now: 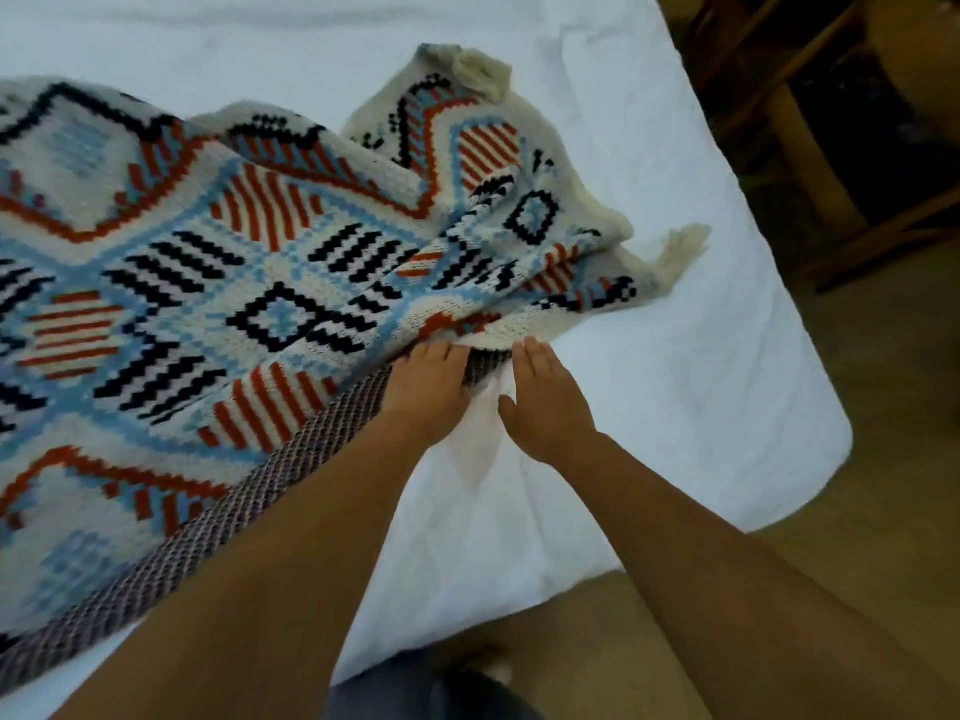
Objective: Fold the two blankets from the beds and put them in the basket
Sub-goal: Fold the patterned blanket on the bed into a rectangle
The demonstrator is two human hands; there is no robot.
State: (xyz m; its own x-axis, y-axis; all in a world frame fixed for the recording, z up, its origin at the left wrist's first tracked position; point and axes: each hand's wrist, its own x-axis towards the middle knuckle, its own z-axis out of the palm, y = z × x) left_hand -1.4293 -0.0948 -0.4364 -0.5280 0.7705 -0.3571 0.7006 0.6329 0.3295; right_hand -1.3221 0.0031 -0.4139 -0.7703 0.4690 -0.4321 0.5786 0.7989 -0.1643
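Note:
A knitted blanket [218,283] with cream, light blue, red and black patterns lies rumpled across the white bed [675,330]; its dark woven underside shows along the near edge. Tassels stick out at its right corners. My left hand [426,389] rests on the blanket's near edge, fingertips tucked under the folded fabric, so its grip is hidden. My right hand [545,402] lies just beside it, flat on the white sheet, fingers together and touching the blanket's edge, holding nothing. No basket is in view.
The bed's rounded corner [810,459] ends at the right, with brown floor [883,537] beyond. Dark wooden furniture [831,148] stands at the upper right. My own legs show at the bottom edge.

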